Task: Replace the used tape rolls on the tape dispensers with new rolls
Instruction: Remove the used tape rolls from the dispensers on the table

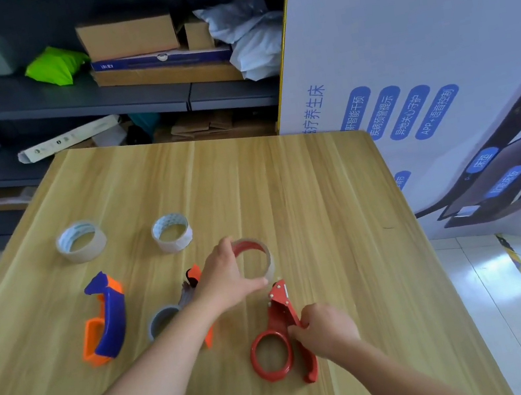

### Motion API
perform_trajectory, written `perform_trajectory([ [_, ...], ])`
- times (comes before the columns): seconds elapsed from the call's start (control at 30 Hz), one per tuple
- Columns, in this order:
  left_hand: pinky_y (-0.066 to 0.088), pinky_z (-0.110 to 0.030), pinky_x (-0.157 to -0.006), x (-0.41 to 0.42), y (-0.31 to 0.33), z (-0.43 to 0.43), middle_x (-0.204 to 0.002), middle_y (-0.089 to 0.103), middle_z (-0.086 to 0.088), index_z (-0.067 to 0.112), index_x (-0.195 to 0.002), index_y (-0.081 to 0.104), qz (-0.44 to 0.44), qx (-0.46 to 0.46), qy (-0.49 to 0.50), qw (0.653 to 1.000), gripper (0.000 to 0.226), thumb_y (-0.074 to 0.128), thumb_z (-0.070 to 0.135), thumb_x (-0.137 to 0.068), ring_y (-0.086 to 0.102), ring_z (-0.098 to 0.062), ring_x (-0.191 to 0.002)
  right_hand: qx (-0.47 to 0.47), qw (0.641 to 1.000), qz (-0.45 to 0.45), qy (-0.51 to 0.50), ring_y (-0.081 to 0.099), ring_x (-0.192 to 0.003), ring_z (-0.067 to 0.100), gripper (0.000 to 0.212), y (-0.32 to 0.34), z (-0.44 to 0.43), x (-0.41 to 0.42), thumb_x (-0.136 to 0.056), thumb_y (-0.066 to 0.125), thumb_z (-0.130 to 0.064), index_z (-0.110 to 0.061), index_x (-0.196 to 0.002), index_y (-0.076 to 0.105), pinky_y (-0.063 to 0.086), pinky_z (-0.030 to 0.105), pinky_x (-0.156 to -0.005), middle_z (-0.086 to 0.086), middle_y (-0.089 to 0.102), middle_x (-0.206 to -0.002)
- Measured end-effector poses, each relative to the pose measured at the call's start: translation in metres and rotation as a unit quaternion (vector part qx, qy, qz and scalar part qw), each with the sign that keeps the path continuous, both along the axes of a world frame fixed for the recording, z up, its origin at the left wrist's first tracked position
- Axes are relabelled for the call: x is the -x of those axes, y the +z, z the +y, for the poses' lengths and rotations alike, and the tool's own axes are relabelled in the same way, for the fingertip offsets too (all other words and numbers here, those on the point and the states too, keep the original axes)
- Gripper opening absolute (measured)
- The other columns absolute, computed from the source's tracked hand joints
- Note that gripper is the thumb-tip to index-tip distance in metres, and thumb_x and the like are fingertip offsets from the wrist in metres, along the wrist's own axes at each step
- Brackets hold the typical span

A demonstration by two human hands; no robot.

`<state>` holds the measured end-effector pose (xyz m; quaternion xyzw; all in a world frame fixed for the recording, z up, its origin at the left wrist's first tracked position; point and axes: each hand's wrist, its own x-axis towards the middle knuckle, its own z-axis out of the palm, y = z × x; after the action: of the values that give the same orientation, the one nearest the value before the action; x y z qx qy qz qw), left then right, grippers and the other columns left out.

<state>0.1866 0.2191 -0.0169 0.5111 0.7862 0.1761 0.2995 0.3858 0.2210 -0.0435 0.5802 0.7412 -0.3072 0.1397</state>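
On the wooden table (320,186) my left hand (225,280) grips a clear tape roll with a red core (264,256), thumb and fingers around its rim. My right hand (324,329) pinches the handle of a red tape dispenser (281,312) lying flat with its ring empty. An orange and grey dispenser (193,278) with a grey roll (162,319) lies partly under my left forearm. A blue and orange dispenser (105,320) lies at the left. Two clear tape rolls (81,242) (172,232) stand farther back.
A large printed white board (420,64) leans at the table's right edge. Dark shelves (61,100) with cardboard boxes, a green bag and white parcels stand behind the table. Tiled floor shows at the right.
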Motion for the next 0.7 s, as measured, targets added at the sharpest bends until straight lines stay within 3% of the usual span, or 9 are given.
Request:
perform_trajectory([
  [0.13, 0.042, -0.032, -0.095, 0.011, -0.006, 0.032, -0.137, 0.041, -0.006, 0.01, -0.136, 0.031, 0.056, 0.009, 0.007, 0.998, 0.088, 0.077, 0.046, -0.07, 0.042, -0.022, -0.124, -0.027, 1.0, -0.003, -0.005, 0.059, -0.073, 0.018, 0.037, -0.004, 0.006, 0.009, -0.089, 0.052, -0.051, -0.016, -0.095, 0.063, 0.039, 0.024, -0.049, -0.004, 0.061, -0.082],
  [0.3, 0.043, -0.036, -0.097, 0.015, -0.026, 0.069, -0.135, 0.041, -0.01, 0.006, -0.135, 0.039, 0.099, 0.045, -0.032, 0.994, 0.085, 0.074, 0.05, -0.071, 0.042, -0.028, -0.124, -0.053, 0.998, 0.019, -0.035, 0.067, -0.083, 0.021, 0.036, -0.014, 0.007, 0.013, -0.088, 0.051, -0.05, -0.018, -0.094, 0.067, 0.052, 0.03, -0.065, -0.003, 0.069, -0.087],
  [0.53, 0.044, -0.037, -0.097, 0.025, -0.05, 0.099, -0.136, 0.041, -0.008, 0.005, -0.123, 0.056, 0.098, 0.073, -0.063, 0.99, 0.054, 0.068, 0.04, -0.083, 0.05, -0.027, -0.119, -0.08, 0.995, 0.045, -0.044, 0.065, -0.08, 0.02, 0.034, -0.023, 0.008, 0.014, -0.09, 0.05, -0.048, -0.019, -0.091, 0.068, 0.053, 0.032, -0.066, -0.002, 0.069, -0.085],
  [0.6, 0.041, -0.038, -0.1, 0.026, -0.053, 0.105, -0.147, 0.034, -0.012, 0.003, -0.125, 0.056, 0.109, 0.082, -0.074, 0.988, 0.042, 0.057, 0.031, -0.094, 0.049, -0.03, -0.124, -0.082, 0.994, 0.047, -0.051, 0.064, -0.08, 0.019, 0.034, -0.024, 0.007, 0.015, -0.091, 0.05, -0.048, -0.019, -0.091, 0.067, 0.051, 0.031, -0.066, -0.003, 0.068, -0.084],
  [0.7, 0.036, -0.035, -0.105, 0.028, -0.057, 0.107, -0.161, 0.003, -0.012, 0.002, -0.136, 0.043, 0.109, 0.105, -0.113, 0.982, 0.042, 0.046, 0.023, -0.1, 0.037, -0.03, -0.138, -0.079, 0.993, 0.052, -0.064, 0.063, -0.08, 0.019, 0.033, -0.024, 0.007, 0.017, -0.091, 0.05, -0.047, -0.019, -0.092, 0.067, 0.049, 0.03, -0.064, -0.003, 0.065, -0.082],
])
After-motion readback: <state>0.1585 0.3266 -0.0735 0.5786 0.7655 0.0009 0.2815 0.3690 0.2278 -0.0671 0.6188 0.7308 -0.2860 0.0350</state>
